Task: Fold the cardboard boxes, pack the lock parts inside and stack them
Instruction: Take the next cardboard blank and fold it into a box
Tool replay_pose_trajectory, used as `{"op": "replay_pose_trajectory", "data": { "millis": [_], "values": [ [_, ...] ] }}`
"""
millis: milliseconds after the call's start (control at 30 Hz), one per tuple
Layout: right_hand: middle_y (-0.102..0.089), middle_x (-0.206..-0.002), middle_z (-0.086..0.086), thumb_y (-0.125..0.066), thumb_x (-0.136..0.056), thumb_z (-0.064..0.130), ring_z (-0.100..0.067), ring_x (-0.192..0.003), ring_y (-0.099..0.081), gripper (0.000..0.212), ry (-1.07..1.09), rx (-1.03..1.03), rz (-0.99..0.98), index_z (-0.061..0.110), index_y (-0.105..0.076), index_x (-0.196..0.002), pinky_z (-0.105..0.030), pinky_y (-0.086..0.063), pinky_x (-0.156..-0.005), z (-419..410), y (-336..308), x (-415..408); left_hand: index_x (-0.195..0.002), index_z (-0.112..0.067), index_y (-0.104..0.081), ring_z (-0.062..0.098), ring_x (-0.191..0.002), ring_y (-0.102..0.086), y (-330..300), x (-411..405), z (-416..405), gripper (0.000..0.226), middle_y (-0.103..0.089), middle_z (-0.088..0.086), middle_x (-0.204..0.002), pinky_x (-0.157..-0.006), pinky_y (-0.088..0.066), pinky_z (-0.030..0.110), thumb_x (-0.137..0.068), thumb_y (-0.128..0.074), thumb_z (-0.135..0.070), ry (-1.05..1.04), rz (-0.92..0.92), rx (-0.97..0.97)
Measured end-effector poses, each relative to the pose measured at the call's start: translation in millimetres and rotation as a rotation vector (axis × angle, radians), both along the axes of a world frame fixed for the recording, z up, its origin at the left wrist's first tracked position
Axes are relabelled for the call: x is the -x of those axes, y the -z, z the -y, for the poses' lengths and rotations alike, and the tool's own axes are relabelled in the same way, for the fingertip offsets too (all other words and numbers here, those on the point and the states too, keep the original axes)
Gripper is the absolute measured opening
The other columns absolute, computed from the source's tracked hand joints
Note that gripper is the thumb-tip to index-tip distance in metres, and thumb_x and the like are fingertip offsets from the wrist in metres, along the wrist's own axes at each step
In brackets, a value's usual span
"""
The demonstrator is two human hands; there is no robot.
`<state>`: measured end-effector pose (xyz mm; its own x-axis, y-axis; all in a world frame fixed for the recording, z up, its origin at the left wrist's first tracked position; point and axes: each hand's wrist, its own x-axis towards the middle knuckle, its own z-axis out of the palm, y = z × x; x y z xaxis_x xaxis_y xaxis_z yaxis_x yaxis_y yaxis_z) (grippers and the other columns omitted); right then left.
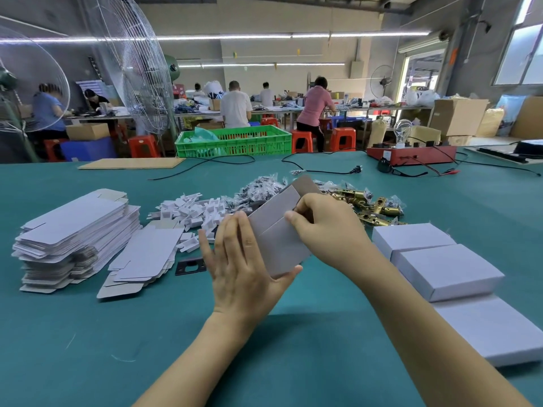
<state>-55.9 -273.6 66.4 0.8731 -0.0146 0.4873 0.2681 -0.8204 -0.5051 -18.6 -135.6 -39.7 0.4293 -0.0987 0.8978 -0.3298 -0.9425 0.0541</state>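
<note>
A half-formed cardboard box [279, 242] is being held up just above the green counter [293, 333], in front of the heaps of parts. It is being cradled by the left hand [244, 268], whose fingers are lying straight and spread along the near wall while the thumb is being hooked under the lower corner. An end flap [305, 186] is being pinched by the right hand [326, 227], thumb on the outside and fingers curled behind.

The step in hand is judged to be the forming of the box. It is being done best when the walls are kept square by the flat left palm while the flap is being bent along its scored crease, not across the panel. The flap should be tucked fully home before any parts are loaded.

Brass lock bodies [370, 204], white plastic pieces [191, 210] and bagged small parts [264, 189] are lying just behind the box. A black strike plate [189, 265] is lying near the left hand. Flat box blanks [76, 230] are being kept stacked on the left, and closed white boxes [446, 268] are being lined up on the right.
</note>
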Motion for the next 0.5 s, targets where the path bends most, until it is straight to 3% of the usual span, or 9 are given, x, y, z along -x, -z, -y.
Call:
{"op": "replay_pose_trajectory", "data": {
  "millis": [133,233,300,400,500],
  "values": [
    [-0.05,-0.07,0.011,-0.058,-0.093,0.027,-0.019,-0.078,-0.052,0.016,-0.049,-0.019,-0.032,0.017,-0.055,-0.081,-0.032,-0.037,-0.066,-1.6,0.0,0.7,-0.13,0.012,-0.043,0.038,-0.11,-0.048,0.4,-1.0,0.0,0.101,-0.058,0.029,-0.115,-0.106,-0.033,0.058,-0.06,-0.071,-0.055,0.036,-0.012,0.033],
    [-0.053,-0.072,0.008,-0.063,-0.09,0.023,-0.016,-0.075,-0.051,0.015,-0.105,-0.059,-0.055,0.016,-0.053,-0.08,-0.033,-0.043,-0.068,-3.2,0.5,1.3,-0.118,0.016,-0.057,0.041,-0.09,-0.064,-3.1,0.2,0.1,0.087,-0.064,0.027,-0.103,-0.079,-0.051,0.047,-0.062,-0.067,-0.05,0.074,-0.04,0.071],
    [-0.054,-0.072,0.007,-0.063,-0.09,0.023,-0.015,-0.073,-0.05,0.015,-0.117,-0.063,-0.057,0.016,-0.053,-0.08,-0.031,-0.042,-0.066,-4.4,1.4,1.6,-0.115,0.013,-0.058,0.039,-0.078,-0.066,-5.9,1.2,-0.8,0.081,-0.065,0.025,-0.096,-0.067,-0.053,0.041,-0.065,-0.063,-0.05,0.091,-0.054,0.073],
    [-0.059,-0.077,0.0,-0.062,-0.091,0.022,-0.017,-0.077,-0.053,0.013,-0.129,-0.057,-0.057,0.012,-0.056,-0.084,-0.034,-0.045,-0.068,-5.3,2.7,1.6,-0.112,0.006,-0.053,0.034,-0.061,-0.06,-6.3,1.9,-1.4,0.081,-0.063,0.02,-0.083,-0.053,-0.049,0.035,-0.052,-0.08,-0.041,0.12,-0.079,0.061],
    [-0.063,-0.081,-0.007,-0.061,-0.091,0.021,-0.023,-0.08,-0.056,0.015,-0.133,-0.051,-0.027,0.006,-0.058,-0.087,-0.042,-0.048,-0.073,-5.9,3.5,2.5,-0.103,0.011,-0.062,0.032,-0.054,-0.055,-5.3,2.2,-0.8,0.082,-0.059,0.016,-0.074,-0.046,-0.044,0.032,-0.042,-0.087,-0.037,0.129,-0.115,0.069]
  ]
}}
